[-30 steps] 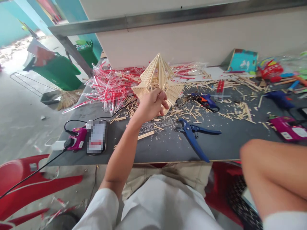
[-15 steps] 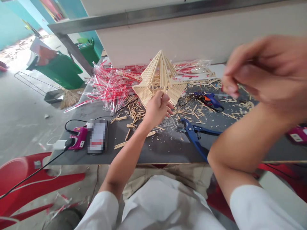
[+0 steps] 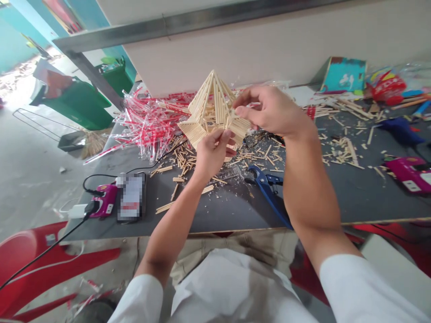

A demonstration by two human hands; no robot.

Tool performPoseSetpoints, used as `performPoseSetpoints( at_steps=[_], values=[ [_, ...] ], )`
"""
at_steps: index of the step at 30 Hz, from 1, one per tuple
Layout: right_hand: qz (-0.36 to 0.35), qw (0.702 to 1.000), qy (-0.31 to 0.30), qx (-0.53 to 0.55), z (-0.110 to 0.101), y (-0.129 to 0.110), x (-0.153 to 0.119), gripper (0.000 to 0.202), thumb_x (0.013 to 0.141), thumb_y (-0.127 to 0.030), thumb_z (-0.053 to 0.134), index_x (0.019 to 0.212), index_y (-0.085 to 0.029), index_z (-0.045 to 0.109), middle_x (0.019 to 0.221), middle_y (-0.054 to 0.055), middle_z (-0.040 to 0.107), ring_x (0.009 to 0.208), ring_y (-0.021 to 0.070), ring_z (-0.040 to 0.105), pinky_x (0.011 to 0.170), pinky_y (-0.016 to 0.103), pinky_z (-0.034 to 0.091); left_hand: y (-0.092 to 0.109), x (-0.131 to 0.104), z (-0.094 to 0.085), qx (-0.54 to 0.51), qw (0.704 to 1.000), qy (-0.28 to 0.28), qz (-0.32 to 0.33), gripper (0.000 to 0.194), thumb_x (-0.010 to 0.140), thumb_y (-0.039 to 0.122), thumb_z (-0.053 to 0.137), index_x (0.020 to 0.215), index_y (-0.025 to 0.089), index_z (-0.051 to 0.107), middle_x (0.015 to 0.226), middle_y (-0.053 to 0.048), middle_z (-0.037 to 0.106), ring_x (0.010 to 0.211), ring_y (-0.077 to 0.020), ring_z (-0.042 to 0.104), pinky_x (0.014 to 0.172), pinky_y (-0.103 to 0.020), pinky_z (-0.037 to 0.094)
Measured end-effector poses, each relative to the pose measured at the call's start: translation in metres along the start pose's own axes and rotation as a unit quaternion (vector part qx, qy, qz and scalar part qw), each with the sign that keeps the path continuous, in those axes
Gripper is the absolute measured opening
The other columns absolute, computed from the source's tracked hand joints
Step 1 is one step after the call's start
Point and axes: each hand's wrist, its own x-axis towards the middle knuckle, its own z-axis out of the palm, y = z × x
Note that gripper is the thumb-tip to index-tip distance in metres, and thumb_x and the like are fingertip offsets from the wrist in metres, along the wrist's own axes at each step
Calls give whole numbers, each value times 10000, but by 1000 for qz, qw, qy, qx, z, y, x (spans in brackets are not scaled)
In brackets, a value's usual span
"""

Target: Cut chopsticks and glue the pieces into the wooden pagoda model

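Note:
A pointed star-like model built of pale wooden sticks (image 3: 218,105) is held up above the table. My left hand (image 3: 215,150) grips it by its lower front edge, thumb on the near side. My right hand (image 3: 269,110) is at the model's right side, thumb and forefinger brought close together in a pinch. Whether those fingertips touch the model or hold a small piece does not show. Below lie short cut sticks (image 3: 185,159). Blue-handled cutters (image 3: 267,190) rest on the table by my right forearm.
Crumpled clear and red plastic wrappers (image 3: 148,123) heap at the back left. A phone (image 3: 132,197) and a magenta power strip (image 3: 104,200) lie front left. Another magenta strip (image 3: 409,174) and a blue tool (image 3: 400,131) are at the right. Green bins (image 3: 74,101) stand on the floor.
My right hand has swung in from the far right to the model's right side. The left hand keeps its hold. The view has turned a little to the right.

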Motion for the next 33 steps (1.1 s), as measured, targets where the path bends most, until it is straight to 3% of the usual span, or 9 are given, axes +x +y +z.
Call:
performPoseSetpoints(
  at_steps=[7, 13, 18, 22, 26, 33],
  values=[
    [18, 999, 39, 21, 18, 13, 10, 390, 847, -555, 791, 931, -186, 696, 869, 81, 686, 783, 200, 646, 599, 327, 559, 14, -3, 6, 201, 975, 32, 89, 357, 1064, 437, 481, 877, 194, 665, 713, -15, 726, 518, -77, 623, 505, -204, 445],
    [22, 998, 15, 61, 17, 7, 6, 251, 888, -405, 785, 894, -175, 684, 828, 41, 649, 589, 109, 526, 465, 275, 443, 18, 6, -1, 251, 959, 71, 107, 450, 1064, 497, 467, 827, 196, 702, 692, -22, 746, 575, -110, 655, 562, -243, 438],
    [35, 997, 3, 71, 22, 4, 6, 265, 878, -422, 794, 921, -189, 674, 863, 25, 660, 570, 90, 498, 438, 257, 408, 14, 9, -1, 319, 933, 119, 116, 467, 1056, 508, 478, 820, 207, 745, 683, -19, 741, 598, -127, 636, 609, -272, 416],
    [35, 998, 13, 55, 24, 3, 8, 269, 874, -422, 797, 884, -191, 659, 851, 43, 653, 646, 128, 549, 492, 289, 463, 13, 7, 4, 341, 923, 135, 112, 478, 1045, 510, 498, 731, 209, 696, 639, -28, 689, 564, -139, 567, 617, -291, 375],
    [16, 999, 20, 24, 24, 6, 9, 316, 862, -491, 794, 867, -213, 643, 843, 62, 648, 808, 197, 613, 630, 346, 539, 11, 10, 6, 320, 932, 124, 115, 473, 1035, 490, 521, 668, 215, 637, 603, -27, 631, 538, -144, 493, 597, -295, 316],
    [43, 997, 25, 55, 26, 9, 11, 402, 815, -540, 837, 867, -206, 619, 847, 44, 632, 761, 141, 536, 617, 317, 484, 7, 14, 5, 293, 940, 105, 138, 452, 1043, 429, 517, 664, 212, 634, 574, -13, 568, 543, -141, 454, 584, -295, 322]
  ],
)
